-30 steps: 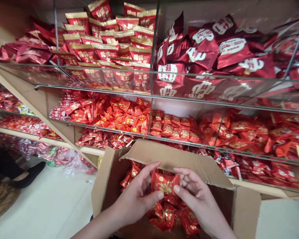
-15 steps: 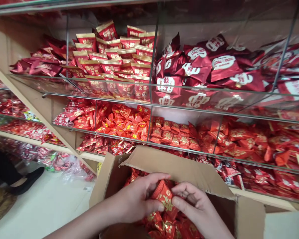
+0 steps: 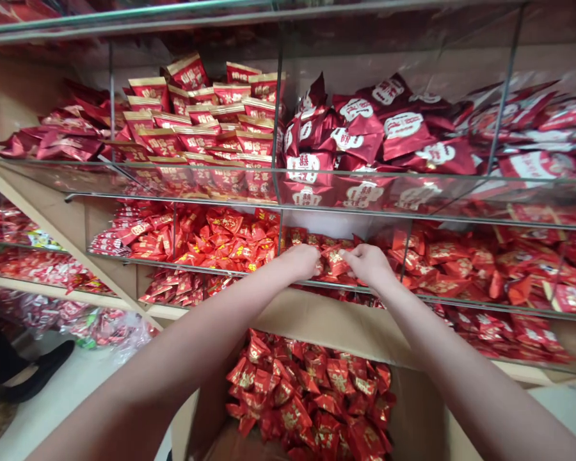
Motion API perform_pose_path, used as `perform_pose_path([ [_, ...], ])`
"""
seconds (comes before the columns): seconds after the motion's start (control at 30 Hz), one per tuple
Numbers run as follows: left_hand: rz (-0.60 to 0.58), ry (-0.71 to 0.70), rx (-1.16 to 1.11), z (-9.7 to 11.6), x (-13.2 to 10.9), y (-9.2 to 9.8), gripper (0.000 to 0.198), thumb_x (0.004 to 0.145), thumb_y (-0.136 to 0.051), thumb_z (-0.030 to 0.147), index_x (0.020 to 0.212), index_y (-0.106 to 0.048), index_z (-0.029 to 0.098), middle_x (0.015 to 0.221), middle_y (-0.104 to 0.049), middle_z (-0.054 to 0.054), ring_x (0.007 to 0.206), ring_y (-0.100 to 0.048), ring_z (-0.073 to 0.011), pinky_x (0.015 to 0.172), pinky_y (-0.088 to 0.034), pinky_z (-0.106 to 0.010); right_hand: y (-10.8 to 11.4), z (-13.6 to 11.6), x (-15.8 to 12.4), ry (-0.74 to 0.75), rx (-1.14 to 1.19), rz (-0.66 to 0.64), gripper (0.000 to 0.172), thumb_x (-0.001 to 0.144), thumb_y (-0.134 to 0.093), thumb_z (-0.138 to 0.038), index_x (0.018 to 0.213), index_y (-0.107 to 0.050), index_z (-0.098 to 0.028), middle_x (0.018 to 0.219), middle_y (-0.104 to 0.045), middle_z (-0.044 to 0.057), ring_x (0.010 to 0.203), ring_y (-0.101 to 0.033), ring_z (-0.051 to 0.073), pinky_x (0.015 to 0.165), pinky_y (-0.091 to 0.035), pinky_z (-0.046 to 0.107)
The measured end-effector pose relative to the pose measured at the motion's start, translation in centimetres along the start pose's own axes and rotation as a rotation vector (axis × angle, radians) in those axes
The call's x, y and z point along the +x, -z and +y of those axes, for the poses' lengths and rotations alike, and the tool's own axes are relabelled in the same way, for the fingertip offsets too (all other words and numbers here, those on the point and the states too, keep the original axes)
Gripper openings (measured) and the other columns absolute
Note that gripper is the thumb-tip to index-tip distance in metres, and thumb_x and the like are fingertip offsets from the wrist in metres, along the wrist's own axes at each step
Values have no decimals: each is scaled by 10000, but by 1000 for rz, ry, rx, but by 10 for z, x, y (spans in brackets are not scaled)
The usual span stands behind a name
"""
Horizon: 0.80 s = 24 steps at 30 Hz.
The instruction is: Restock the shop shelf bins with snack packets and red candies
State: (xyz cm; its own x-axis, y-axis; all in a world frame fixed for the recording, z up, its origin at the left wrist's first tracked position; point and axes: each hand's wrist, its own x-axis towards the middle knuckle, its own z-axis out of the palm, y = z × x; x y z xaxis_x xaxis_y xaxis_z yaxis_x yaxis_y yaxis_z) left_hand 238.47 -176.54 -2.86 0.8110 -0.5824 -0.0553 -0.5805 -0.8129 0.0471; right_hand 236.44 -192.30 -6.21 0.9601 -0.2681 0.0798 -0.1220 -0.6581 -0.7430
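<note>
Both arms reach forward to the middle shelf. My left hand (image 3: 303, 261) is closed at the left edge of a small red candy packet (image 3: 335, 262) with gold print. On its right edge, my right hand (image 3: 370, 264) pinches the same packet between thumb and fingers. The packet is just over rows of similar red packets in that shelf compartment, partly hidden by the hands. Below, an open cardboard box (image 3: 345, 317) stands against the shelves, holding a heap of red and gold packets (image 3: 312, 397).
Glass dividers and a glass front edge (image 3: 413, 294) bound the shelf compartments. Gold-edged red packets (image 3: 230, 118) and larger dark red packets (image 3: 358, 131) fill the shelf above. At the lower left, another person's black shoe (image 3: 38, 371) rests on the pale floor.
Both hands have risen from the box to the middle shelf, carrying a red packet. The heap in the box is now uncovered, and the view has shifted slightly right.
</note>
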Motion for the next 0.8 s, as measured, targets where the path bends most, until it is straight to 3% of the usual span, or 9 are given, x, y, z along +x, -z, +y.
perform_pose_path([
  [0.1,-105,38,92,-1,10,-3,329,660,-621,323,953,-642,177,935,-660,-84,888,-596,-202,770,-446,-258,-8,-4,8,31,-278,-77,241,756,-493,-358,672,-587,-152,699,-643,110,699,-621,207,582,-423,268],
  [0.23,-89,53,120,1,5,-1,363,659,-622,362,923,-644,113,918,-653,-142,871,-604,-242,740,-464,-292,-6,-7,4,68,-517,-159,269,768,-458,-357,776,-627,-147,849,-652,149,834,-604,250,630,-414,297],
  [0.4,-60,97,110,1,3,-4,411,659,-615,398,916,-635,78,894,-650,-172,849,-611,-276,713,-482,-325,-2,-7,-4,203,-498,-168,271,757,-483,-384,828,-612,-158,834,-654,106,812,-602,225,639,-401,279],
  [0.57,-58,68,73,-2,6,-7,461,662,-618,379,1065,-568,160,970,-642,-123,891,-601,-251,737,-481,-318,-5,-5,-2,295,-524,-165,266,705,-582,-348,876,-592,-145,867,-642,101,809,-592,204,664,-392,259],
  [0.8,-106,87,100,4,2,1,323,667,-615,311,920,-638,112,901,-655,-140,846,-618,-255,717,-489,-308,-10,-1,12,300,-521,-152,180,744,-534,-351,784,-600,-188,802,-641,66,758,-590,186,615,-379,258],
])
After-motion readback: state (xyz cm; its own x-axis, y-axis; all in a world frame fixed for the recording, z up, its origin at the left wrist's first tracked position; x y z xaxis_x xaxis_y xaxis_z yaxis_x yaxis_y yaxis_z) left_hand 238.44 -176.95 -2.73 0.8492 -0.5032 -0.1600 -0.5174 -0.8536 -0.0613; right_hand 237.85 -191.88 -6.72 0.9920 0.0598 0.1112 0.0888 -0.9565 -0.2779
